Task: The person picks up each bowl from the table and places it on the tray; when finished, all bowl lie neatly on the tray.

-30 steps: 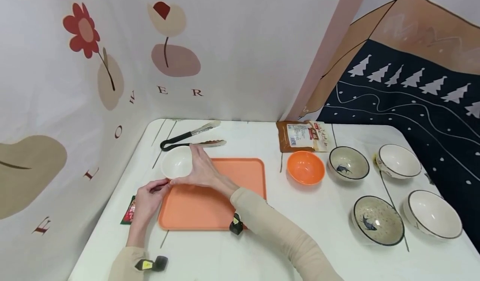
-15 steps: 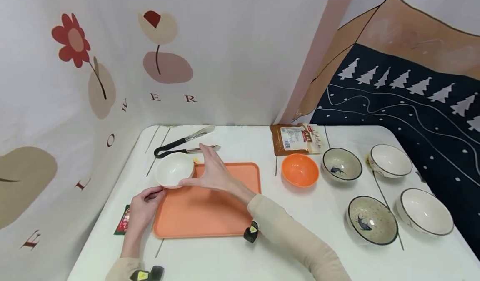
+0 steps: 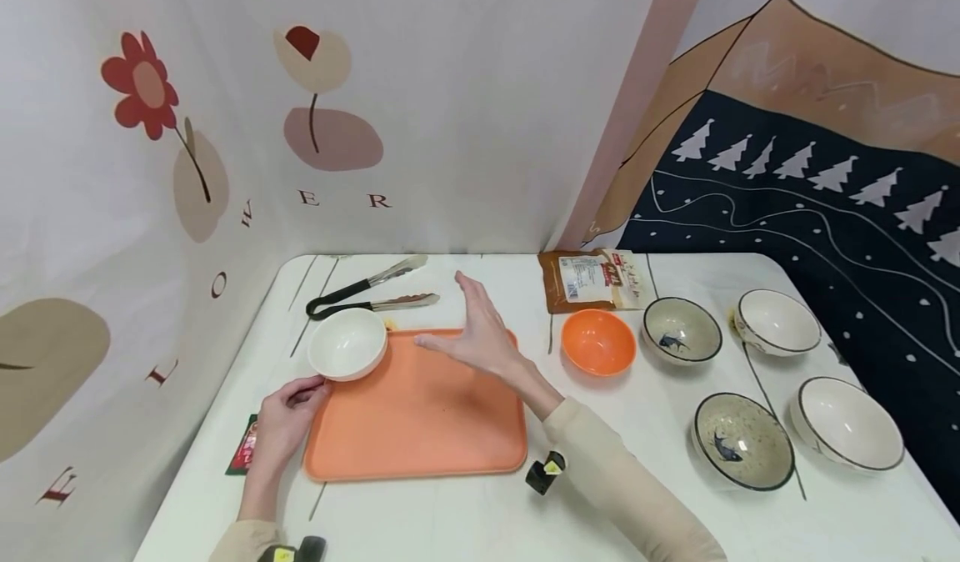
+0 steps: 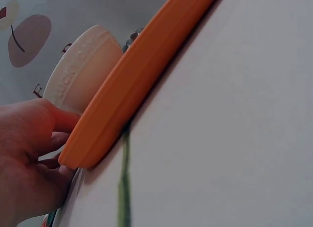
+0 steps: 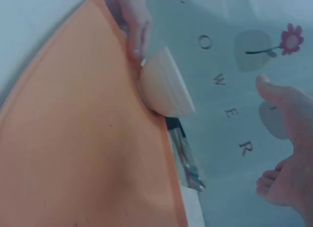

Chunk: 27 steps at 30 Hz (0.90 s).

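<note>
A white bowl [image 3: 348, 345] stands upright on the back-left corner of the orange tray [image 3: 420, 429]. My left hand [image 3: 288, 416] holds the tray's left edge just in front of the bowl, fingers bent at the rim; in the left wrist view the hand [image 4: 34, 153] is at the tray's side, with raised lettering on the bowl [image 4: 83, 70] behind it. Over the tray's back-right part hovers my right hand [image 3: 483, 337], thumb and fingers spread, apart from the bowl. Nothing is in it, and the right wrist view shows the same spread hand [image 5: 293, 144].
Black-handled tongs [image 3: 371, 287] lie behind the bowl. A red-green packet [image 3: 243, 447] is left of the tray. To the right are an orange bowl [image 3: 598, 343], a brown food pouch [image 3: 592, 281], two grey bowls [image 3: 742, 441] and two white dark-rimmed bowls [image 3: 847, 424].
My right hand has let go of the white bowl and moved right, away from it. The bowl stays on the tray corner. The left hand keeps its place at the tray edge.
</note>
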Each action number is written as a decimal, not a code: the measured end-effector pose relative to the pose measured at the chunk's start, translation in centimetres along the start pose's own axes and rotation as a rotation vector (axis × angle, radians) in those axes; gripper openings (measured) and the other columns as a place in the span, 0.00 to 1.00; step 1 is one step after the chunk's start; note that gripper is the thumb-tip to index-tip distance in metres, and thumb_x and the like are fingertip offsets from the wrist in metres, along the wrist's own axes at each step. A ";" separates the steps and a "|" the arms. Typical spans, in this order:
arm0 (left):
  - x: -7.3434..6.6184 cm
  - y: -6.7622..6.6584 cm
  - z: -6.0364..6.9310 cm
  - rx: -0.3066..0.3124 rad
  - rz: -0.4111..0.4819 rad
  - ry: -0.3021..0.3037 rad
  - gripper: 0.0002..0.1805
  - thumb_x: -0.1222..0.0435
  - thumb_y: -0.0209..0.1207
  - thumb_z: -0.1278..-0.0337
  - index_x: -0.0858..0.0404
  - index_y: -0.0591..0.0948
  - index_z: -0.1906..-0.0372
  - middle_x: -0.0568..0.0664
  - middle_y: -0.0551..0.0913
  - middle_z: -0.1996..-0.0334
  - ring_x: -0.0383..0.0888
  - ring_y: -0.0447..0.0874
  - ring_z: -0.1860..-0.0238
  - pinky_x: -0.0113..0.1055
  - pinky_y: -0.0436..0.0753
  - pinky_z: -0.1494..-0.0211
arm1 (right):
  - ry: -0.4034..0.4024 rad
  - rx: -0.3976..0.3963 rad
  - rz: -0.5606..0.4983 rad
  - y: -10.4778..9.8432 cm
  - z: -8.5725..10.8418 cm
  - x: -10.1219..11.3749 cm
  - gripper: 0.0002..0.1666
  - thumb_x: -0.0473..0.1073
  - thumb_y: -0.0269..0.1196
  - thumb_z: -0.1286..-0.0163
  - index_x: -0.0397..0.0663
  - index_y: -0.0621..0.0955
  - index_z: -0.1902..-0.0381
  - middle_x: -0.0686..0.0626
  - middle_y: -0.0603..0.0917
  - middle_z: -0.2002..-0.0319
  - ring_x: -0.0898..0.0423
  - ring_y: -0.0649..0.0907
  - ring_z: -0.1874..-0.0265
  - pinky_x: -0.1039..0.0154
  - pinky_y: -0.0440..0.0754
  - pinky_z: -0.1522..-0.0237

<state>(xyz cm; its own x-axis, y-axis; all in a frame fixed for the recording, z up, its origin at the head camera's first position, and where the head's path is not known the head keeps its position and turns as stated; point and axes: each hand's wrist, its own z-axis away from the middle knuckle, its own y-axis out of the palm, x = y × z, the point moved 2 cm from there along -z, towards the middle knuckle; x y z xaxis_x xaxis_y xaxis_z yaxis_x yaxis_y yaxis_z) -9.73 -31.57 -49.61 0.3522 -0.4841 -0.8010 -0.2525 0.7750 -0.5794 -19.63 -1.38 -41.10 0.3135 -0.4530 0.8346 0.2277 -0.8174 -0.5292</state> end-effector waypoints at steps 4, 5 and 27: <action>0.1 0.1 0.0 0.011 -0.013 -0.005 0.21 0.54 0.62 0.32 0.64 0.83 0.43 0.45 0.87 0.59 0.22 0.77 0.66 0.20 0.78 0.62 | 0.040 -0.064 -0.021 -1.8 1.1 -0.3 0.68 0.63 0.78 0.48 0.48 0.54 0.19 0.45 0.61 0.23 0.47 0.64 0.24 0.41 0.66 0.27; 0.1 0.1 0.1 0.013 -0.016 -0.006 0.21 0.54 0.62 0.32 0.64 0.83 0.43 0.45 0.87 0.59 0.22 0.77 0.66 0.20 0.78 0.62 | 0.049 -0.078 -0.027 -2.3 1.4 -0.4 0.68 0.63 0.78 0.48 0.48 0.54 0.19 0.45 0.60 0.22 0.47 0.64 0.24 0.41 0.66 0.27; 0.0 0.2 -0.1 -0.009 -0.038 -0.022 0.20 0.57 0.63 0.32 0.64 0.83 0.42 0.57 0.86 0.47 0.20 0.74 0.65 0.18 0.77 0.63 | 0.210 -0.339 0.062 -10.6 7.8 -4.7 0.66 0.59 0.77 0.45 0.49 0.53 0.19 0.43 0.58 0.22 0.43 0.61 0.23 0.35 0.61 0.26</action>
<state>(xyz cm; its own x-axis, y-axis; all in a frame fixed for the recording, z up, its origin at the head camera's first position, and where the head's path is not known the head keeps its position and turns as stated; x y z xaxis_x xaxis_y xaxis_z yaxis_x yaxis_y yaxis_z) -9.85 -31.46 -49.79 0.3816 -0.5042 -0.7747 -0.2464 0.7523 -0.6110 -16.30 12.18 -40.59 0.1140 -0.5391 0.8345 -0.1138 -0.8415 -0.5281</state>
